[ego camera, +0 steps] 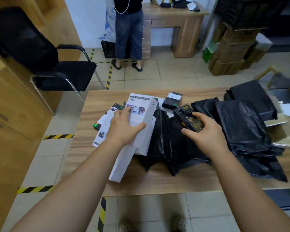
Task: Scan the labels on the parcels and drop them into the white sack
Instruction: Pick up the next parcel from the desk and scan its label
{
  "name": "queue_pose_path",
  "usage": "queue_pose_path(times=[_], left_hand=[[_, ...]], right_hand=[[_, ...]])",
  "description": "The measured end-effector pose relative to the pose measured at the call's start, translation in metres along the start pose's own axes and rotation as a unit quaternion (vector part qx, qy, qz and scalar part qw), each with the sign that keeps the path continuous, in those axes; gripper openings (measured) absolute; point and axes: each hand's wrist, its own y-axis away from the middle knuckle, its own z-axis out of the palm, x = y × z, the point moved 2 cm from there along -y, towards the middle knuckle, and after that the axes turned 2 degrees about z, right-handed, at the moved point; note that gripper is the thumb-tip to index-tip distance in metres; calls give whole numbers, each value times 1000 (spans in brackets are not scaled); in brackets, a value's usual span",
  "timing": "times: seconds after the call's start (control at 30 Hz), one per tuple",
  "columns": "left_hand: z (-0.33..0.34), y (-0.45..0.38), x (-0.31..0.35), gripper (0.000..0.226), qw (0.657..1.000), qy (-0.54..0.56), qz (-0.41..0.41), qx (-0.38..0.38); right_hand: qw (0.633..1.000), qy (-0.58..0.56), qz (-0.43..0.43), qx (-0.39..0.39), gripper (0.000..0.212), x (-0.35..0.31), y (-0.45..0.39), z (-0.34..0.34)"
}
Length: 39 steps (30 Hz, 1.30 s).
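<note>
My left hand (124, 128) grips a white box parcel (141, 113) with printed pictures on its face, tilted above the wooden table (157, 183). Under it lie another long white box (122, 164) and flat printed boxes (105, 121). My right hand (203, 131) holds a black handheld scanner (185, 114), its head pointing away toward the far edge. Black plastic-wrapped parcels (241, 128) are piled across the middle and right of the table. A small black box (172, 100) lies near the far edge. No white sack beside the table is visible.
A black office chair (57, 71) stands at the left beside wooden cabinets (15, 114). A person in jeans (129, 34) stands beyond the table by a wooden desk (179, 19). Cardboard boxes (229, 52) are stacked at the right. Yellow-black tape marks the tiled floor.
</note>
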Motion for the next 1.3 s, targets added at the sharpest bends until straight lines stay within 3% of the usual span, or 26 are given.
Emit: queue_pose_path(times=[0.17, 0.53, 0.8, 0.9, 1.07, 1.3], left_hand=[[31, 2, 33, 79, 999, -36, -7, -38], [94, 6, 51, 59, 980, 111, -149, -70], [89, 9, 46, 42, 995, 18, -101, 15], [99, 15, 38, 52, 997, -26, -78, -11], [108, 25, 25, 108, 986, -103, -70, -111], [118, 28, 34, 106, 976, -180, -94, -84]], right_hand=[[1000, 5, 4, -11, 66, 25, -18, -25], [997, 17, -6, -70, 64, 76, -39, -56], [993, 17, -34, -111, 65, 75, -40, -43], [992, 10, -43, -121, 65, 71, -39, -36], [991, 18, -47, -126, 65, 69, -41, -31], [990, 18, -46, -129, 64, 74, -42, -30]])
